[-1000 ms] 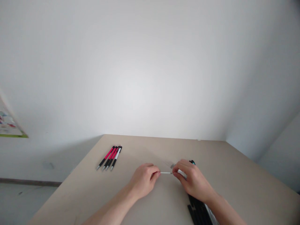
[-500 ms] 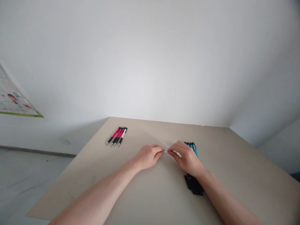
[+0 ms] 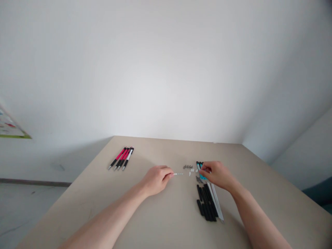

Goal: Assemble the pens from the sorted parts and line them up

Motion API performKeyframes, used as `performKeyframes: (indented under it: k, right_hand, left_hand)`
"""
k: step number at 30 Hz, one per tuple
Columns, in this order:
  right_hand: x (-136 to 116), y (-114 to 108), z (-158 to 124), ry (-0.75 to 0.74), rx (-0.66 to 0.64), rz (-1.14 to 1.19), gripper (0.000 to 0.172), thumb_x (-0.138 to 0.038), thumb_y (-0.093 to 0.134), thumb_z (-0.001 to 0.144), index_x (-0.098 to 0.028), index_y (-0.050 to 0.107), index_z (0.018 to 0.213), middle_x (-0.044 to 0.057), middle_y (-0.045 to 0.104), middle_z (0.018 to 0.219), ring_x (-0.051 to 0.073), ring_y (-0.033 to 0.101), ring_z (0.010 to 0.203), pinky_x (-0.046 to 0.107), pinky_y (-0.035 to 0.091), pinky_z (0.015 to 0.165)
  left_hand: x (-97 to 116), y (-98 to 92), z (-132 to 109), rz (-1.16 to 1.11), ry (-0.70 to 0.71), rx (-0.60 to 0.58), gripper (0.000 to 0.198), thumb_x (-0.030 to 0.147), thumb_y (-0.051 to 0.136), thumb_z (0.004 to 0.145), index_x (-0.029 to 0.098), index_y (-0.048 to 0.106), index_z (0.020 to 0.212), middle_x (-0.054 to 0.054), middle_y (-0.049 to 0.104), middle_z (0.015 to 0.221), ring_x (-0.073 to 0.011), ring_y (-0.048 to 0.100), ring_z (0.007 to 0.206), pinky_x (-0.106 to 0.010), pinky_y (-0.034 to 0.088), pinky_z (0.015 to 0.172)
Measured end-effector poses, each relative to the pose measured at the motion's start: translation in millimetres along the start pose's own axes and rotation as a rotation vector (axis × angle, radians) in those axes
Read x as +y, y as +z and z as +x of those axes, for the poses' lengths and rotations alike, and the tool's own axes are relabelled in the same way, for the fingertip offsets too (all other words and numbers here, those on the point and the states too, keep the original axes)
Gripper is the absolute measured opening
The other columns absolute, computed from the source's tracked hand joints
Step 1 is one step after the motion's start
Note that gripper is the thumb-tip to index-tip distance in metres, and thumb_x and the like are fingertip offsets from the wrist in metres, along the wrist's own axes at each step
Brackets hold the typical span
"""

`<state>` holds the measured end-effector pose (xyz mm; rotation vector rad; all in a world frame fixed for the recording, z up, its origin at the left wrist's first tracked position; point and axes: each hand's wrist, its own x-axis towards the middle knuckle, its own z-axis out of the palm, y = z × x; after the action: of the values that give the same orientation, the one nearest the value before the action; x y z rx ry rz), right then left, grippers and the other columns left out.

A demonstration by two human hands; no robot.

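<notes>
My left hand [image 3: 158, 180] is closed, pinching a thin white pen refill [image 3: 178, 174] whose end points right. My right hand [image 3: 217, 175] hovers over teal pen barrels [image 3: 199, 166], thumb and fingertips pressed together; what they hold, if anything, is too small to make out. Small grey springs [image 3: 188, 167] and small white plastic pieces [image 3: 191, 171] lie between the hands. Grey metal pen tips [image 3: 199, 179] rest just below the barrels, which my right hand partly hides. Nearer me are several black pen grips [image 3: 206, 204], with long white refills [image 3: 217, 204] beside them.
Several assembled pens [image 3: 121, 158], pink and white with black grips, lie side by side at the table's back left. The beige table [image 3: 155, 221] meets a white wall [image 3: 160, 86] behind. A poster [image 3: 12, 128] hangs at the far left.
My right hand has left the refill and moved right to the small parts and teal barrels. My left hand still holds the refill. The view has shifted, showing the springs, white pieces and refills.
</notes>
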<state>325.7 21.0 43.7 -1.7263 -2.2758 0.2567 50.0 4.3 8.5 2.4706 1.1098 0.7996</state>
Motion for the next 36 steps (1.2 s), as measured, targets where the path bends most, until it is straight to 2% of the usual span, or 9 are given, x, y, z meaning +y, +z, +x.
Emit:
performKeyframes:
  k: [4, 8, 12, 18, 26, 30, 36]
  right_hand:
    - [2, -1, -2, -0.016, -0.117, 0.003, 0.017, -0.027, 0.058, 0.072, -0.016, 0.066, 0.062, 0.000, 0.061, 0.057, 0.012, 0.053, 0.055, 0.022, 0.031, 0.051]
    - [-7, -3, -6, -0.059, -0.216, 0.119, 0.015, -0.024, 0.057, 0.071, -0.015, 0.064, 0.061, -0.002, 0.055, 0.053, 0.010, 0.049, 0.052, 0.020, 0.030, 0.048]
    - [-19, -4, -9, -0.115, -0.300, 0.115, 0.007, -0.022, 0.062, 0.066, -0.016, 0.065, 0.064, -0.003, 0.054, 0.053, 0.010, 0.047, 0.051, 0.019, 0.028, 0.046]
    - [-30, 0, -11, -0.121, -0.250, 0.020, 0.008, -0.021, 0.066, 0.065, -0.018, 0.061, 0.060, -0.003, 0.055, 0.055, 0.010, 0.047, 0.052, 0.020, 0.027, 0.048]
    - [-22, -4, -12, -0.159, -0.240, -0.018, 0.008, -0.014, 0.061, 0.063, -0.018, 0.060, 0.057, -0.003, 0.054, 0.052, 0.011, 0.047, 0.051, 0.020, 0.027, 0.048]
    - [-25, 1, -12, -0.172, -0.247, -0.007, 0.005, -0.018, 0.063, 0.063, -0.018, 0.061, 0.058, -0.002, 0.057, 0.055, 0.011, 0.049, 0.053, 0.020, 0.028, 0.050]
    - [-28, 0, -12, -0.181, -0.206, -0.015, 0.014, -0.024, 0.064, 0.068, -0.018, 0.060, 0.057, -0.002, 0.055, 0.053, 0.011, 0.046, 0.050, 0.021, 0.026, 0.048]
  left_hand:
    - [0, -1.1, -1, 0.006, -0.012, -0.005, 0.027, 0.027, 0.041, 0.095, 0.020, 0.065, 0.086, -0.002, 0.066, 0.079, -0.0134, 0.057, 0.069, -0.022, 0.039, 0.065]
    - [0, -1.0, -1, -0.001, -0.011, -0.012, 0.027, 0.027, 0.041, 0.095, 0.020, 0.065, 0.085, -0.002, 0.066, 0.079, -0.0134, 0.057, 0.069, -0.022, 0.039, 0.064]
    - [0, -0.4, -1, -0.007, -0.007, -0.019, 0.028, 0.028, 0.040, 0.095, 0.020, 0.065, 0.085, -0.002, 0.065, 0.079, -0.0134, 0.057, 0.070, -0.022, 0.039, 0.065]
    - [3, -2.5, -1, -0.005, -0.003, -0.034, 0.029, 0.029, 0.040, 0.095, 0.020, 0.065, 0.085, -0.002, 0.065, 0.078, -0.0137, 0.057, 0.070, -0.022, 0.039, 0.065]
    - [3, -1.8, -1, -0.009, 0.002, -0.023, 0.029, 0.029, 0.040, 0.095, 0.020, 0.066, 0.085, -0.002, 0.064, 0.075, -0.0132, 0.056, 0.067, -0.021, 0.038, 0.064]
    - [3, -1.6, -1, -0.016, 0.006, -0.023, 0.028, 0.028, 0.041, 0.095, 0.019, 0.066, 0.085, -0.002, 0.065, 0.078, -0.0132, 0.056, 0.069, -0.021, 0.038, 0.064]
    - [6, -3.7, 0, -0.016, -0.007, -0.029, 0.028, 0.028, 0.042, 0.095, 0.020, 0.066, 0.085, -0.002, 0.066, 0.079, -0.0133, 0.057, 0.069, -0.022, 0.039, 0.064]
